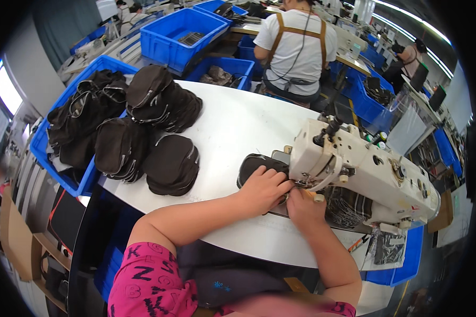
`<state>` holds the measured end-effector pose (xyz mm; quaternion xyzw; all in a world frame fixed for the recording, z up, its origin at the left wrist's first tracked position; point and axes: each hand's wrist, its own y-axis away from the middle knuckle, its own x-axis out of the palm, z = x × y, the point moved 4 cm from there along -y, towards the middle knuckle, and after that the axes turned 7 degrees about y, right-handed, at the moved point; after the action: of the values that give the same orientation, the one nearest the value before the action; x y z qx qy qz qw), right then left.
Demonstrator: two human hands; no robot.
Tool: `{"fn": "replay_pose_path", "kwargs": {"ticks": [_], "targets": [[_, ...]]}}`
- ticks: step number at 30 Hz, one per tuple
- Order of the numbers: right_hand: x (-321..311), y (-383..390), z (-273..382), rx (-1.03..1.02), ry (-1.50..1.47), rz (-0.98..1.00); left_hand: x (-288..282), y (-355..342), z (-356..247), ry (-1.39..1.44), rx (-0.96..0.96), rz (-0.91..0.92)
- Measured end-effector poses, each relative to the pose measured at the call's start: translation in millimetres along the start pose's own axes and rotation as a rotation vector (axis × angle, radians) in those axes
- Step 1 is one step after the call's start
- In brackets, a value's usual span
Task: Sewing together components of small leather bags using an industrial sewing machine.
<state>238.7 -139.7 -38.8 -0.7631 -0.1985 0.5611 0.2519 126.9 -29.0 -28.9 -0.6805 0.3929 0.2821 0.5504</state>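
Pressing down flat, the left hand (263,186) rests on a dark fabric piece (254,165) lying on the white desk (238,127), just left of the sewing machine (362,174). Fingers spread over the near right end of the piece, right at the needle area; no closed grip, palm down on the cloth. Right hand (303,203) sits just beside the left, under the machine head, fingertips touching the same piece near the needle; grip state cannot tell, fingers partly hidden by the machine. Both forearms come in from the near edge, pink printed sleeve at lower left.

Far left on the desk: stacks of dark pouches (161,132), several piles touching each other, some overhanging a blue bin (53,158) also full of dark pieces. More blue bins (180,31) farther back. Another person (296,47) in a white shirt with brown straps sits at the far side, back turned. A plaid cloth (346,208) hangs under the machine on the right.
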Motion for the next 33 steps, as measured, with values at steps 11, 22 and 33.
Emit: {"fn": "replay_pose_path", "kwargs": {"ticks": [11,22,33], "targets": [[-5,4,3,-0.06,0.007,0.074,8,1,16,0.027,0.143,-0.026],[1,8,1,-0.057,-0.071,0.115,3,-2,15,0.057,0.128,-0.016],[6,10,-1,-0.041,-0.084,-0.052,14,-2,15,0.177,-0.006,0.013]]}}
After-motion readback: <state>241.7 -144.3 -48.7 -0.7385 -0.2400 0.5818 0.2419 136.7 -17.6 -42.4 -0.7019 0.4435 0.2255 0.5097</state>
